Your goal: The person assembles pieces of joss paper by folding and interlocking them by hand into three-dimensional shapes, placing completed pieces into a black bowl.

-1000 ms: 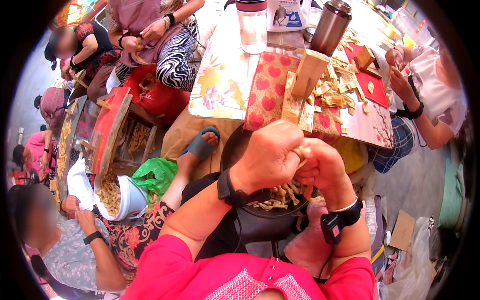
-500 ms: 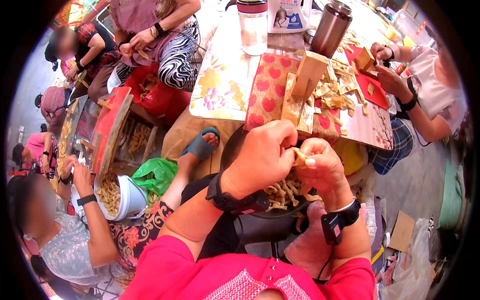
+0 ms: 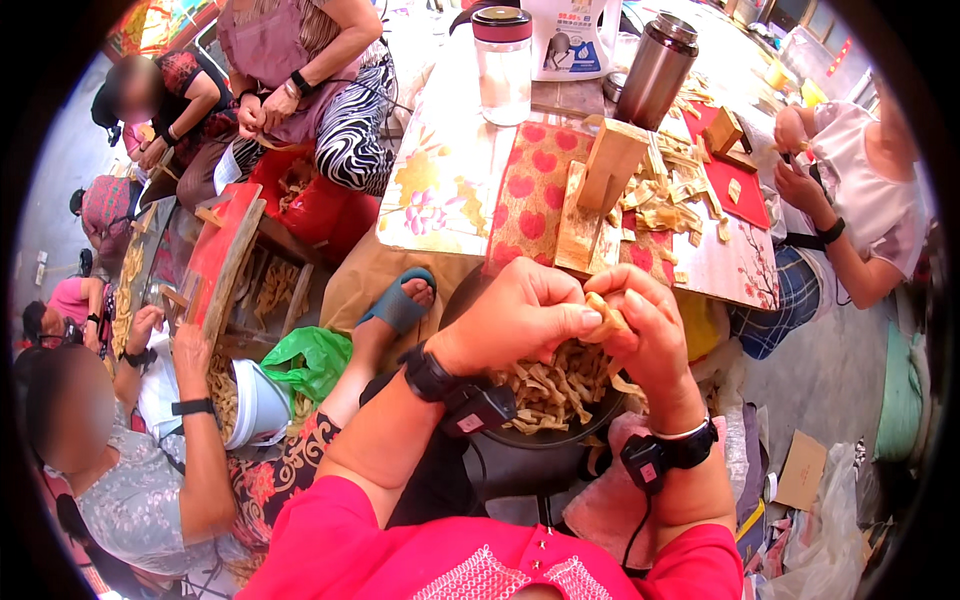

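Note:
My left hand (image 3: pixel 522 315) and my right hand (image 3: pixel 648 330) meet in front of me, above a dark round pan (image 3: pixel 466 300). Both pinch a short, yellowish tofu-skin strip (image 3: pixel 606 318), which looks folded or knotted between the fingertips. Under my hands the pan holds a heap of twisted tofu-skin knots (image 3: pixel 548 392). Another strip end shows beneath my right palm. Just beyond my fingers, a wooden block stand (image 3: pixel 612 165) rests on a heart-patterned cloth (image 3: pixel 530 175), with loose flat strips (image 3: pixel 672 205) scattered to its right.
A clear lidded bottle (image 3: pixel 502 80), a brown metal flask (image 3: pixel 658 72) and a white jug (image 3: pixel 568 40) stand farther back on the table. At left, a co-worker sits beside a white bucket (image 3: pixel 262 400) and green bag (image 3: pixel 308 352). Other people work with strips left and right.
The view has shifted slightly. My fingers have turned around the strip, which now looks more bunched. The co-worker at left has raised and parted their hands.

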The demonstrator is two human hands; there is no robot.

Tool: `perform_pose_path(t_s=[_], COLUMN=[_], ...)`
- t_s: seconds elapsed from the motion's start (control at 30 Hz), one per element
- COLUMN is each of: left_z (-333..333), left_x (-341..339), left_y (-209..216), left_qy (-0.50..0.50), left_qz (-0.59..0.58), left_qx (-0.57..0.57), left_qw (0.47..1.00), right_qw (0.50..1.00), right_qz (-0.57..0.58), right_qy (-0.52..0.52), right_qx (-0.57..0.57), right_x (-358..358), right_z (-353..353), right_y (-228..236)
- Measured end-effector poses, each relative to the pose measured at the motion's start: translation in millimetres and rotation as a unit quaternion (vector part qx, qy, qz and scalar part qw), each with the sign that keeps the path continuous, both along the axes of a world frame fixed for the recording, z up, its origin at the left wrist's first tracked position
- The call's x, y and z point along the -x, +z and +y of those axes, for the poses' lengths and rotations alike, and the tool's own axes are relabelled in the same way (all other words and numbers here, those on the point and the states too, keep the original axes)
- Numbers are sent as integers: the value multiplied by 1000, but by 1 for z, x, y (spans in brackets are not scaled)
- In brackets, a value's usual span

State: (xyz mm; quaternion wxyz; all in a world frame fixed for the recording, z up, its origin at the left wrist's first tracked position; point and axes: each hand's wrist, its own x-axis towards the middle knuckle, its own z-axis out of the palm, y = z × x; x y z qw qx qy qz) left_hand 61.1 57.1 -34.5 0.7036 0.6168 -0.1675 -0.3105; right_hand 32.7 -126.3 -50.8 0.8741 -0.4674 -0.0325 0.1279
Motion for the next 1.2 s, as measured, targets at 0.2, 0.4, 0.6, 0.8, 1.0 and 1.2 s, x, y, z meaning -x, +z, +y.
perform_pose_path(t_s=[0.2, 0.4, 0.6, 0.8, 1.0, 1.2], left_z=[13, 16, 2, -8, -22, -20], left_x=[-3, -16, -6, -31, -62, -65], left_y=[-6, -3, -13, -20, -28, -35], left_qy=[-29, 55, -45, 104, 212, 241], left_qz=[100, -260, -408, -461, -412, -433], left_qx=[164, -157, -253, -274, -254, -302], left_qw=[981, 951, 876, 837, 849, 814], right_qw=[956, 932, 893, 881, 842, 782], right_qz=[-140, -138, -196, -171, -228, -230], right_qy=[-33, -57, -29, -84, -215, -234], right_qx=[255, 331, 403, 433, 439, 530], right_x=[0, 1, -2, -26, -64, -80], right_z=[-43, -37, -21, -35, -25, -20], right_y=[6, -3, -2, -6, -24, -37])
